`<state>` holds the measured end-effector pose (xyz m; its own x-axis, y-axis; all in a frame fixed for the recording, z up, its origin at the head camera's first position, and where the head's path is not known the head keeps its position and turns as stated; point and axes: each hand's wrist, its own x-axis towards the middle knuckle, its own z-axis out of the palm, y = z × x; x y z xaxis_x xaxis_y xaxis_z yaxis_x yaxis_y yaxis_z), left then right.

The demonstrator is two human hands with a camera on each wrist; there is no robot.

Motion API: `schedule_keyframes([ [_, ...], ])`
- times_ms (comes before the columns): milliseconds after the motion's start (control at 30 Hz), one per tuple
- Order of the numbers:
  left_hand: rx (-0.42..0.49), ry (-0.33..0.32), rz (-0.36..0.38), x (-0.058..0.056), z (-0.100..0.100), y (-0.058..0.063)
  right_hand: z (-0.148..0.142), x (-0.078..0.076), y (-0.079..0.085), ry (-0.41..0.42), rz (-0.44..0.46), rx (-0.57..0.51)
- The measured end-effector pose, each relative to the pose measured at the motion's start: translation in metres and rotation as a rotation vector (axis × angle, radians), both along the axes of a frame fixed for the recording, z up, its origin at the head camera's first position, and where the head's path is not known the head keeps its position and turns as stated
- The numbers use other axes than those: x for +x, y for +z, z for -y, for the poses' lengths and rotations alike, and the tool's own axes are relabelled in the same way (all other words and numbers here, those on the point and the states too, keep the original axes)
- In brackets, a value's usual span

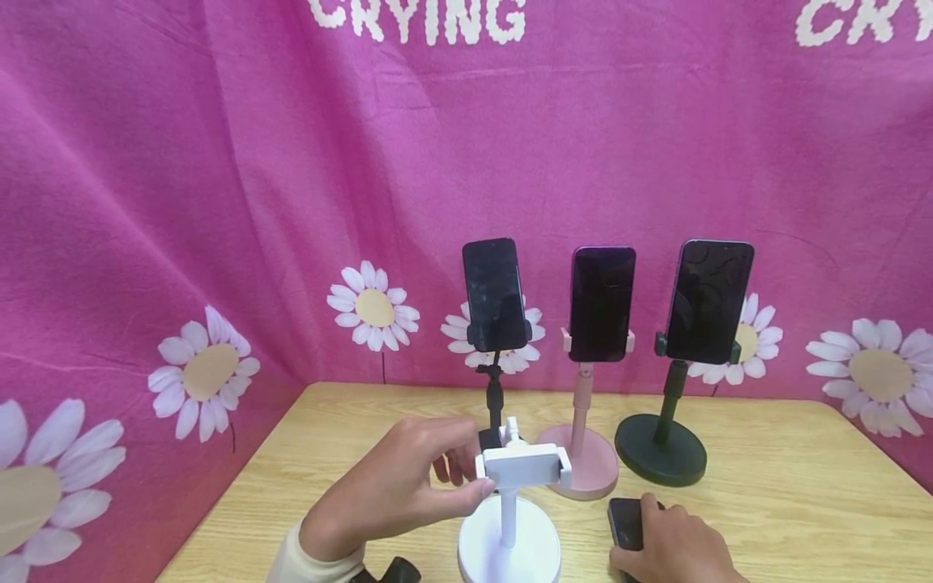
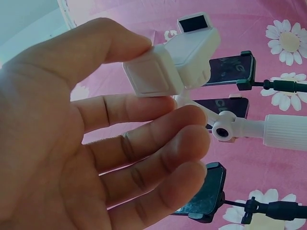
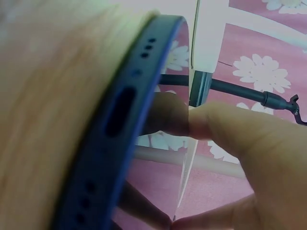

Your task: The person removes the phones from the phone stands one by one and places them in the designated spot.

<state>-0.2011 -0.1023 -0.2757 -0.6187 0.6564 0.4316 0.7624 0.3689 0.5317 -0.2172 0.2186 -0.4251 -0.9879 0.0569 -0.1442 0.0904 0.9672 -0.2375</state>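
Observation:
A white phone stand [image 1: 508,522] with a round base stands at the front of the table. My left hand [image 1: 401,478] pinches the side of its clamp [image 1: 521,467] between thumb and index finger. In the left wrist view, the clamp's end [image 2: 151,72] sits between thumb and index finger, while the other fingers [image 2: 158,158] stay bent below it, off the clamp. To the right of the stand, my right hand [image 1: 681,541] grips a dark phone [image 1: 625,522] low over the table. The phone's bottom edge with its charging port [image 3: 120,112] shows close up in the right wrist view.
Behind stand a black stand [image 1: 495,397], a pink stand [image 1: 581,421] and a dark green stand [image 1: 666,453], each with an upright phone clamped in it. The wooden table [image 1: 787,478] ends at a pink cloth [image 1: 656,121] with daisies.

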Motion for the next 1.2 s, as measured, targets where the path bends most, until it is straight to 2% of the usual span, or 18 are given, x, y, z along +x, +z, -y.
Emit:
schedule_keyframes([
  [200,-0.011,0.005,-0.010,0.000,0.001,0.001,0.002,0.001,0.001,-0.001,0.027,0.011],
  [500,-0.006,-0.044,-0.126,0.000,0.009,0.002,0.004,0.002,-0.001,-0.003,0.038,0.050],
  [833,-0.044,0.003,-0.102,0.001,0.016,0.004,0.003,0.002,0.001,0.009,0.052,0.091],
  [1000,-0.095,0.033,-0.134,0.000,0.022,0.006,0.003,0.002,0.001,0.009,0.070,0.110],
  [1200,-0.118,0.009,-0.175,-0.001,0.034,0.008,0.002,0.000,-0.003,0.008,0.083,0.133],
])
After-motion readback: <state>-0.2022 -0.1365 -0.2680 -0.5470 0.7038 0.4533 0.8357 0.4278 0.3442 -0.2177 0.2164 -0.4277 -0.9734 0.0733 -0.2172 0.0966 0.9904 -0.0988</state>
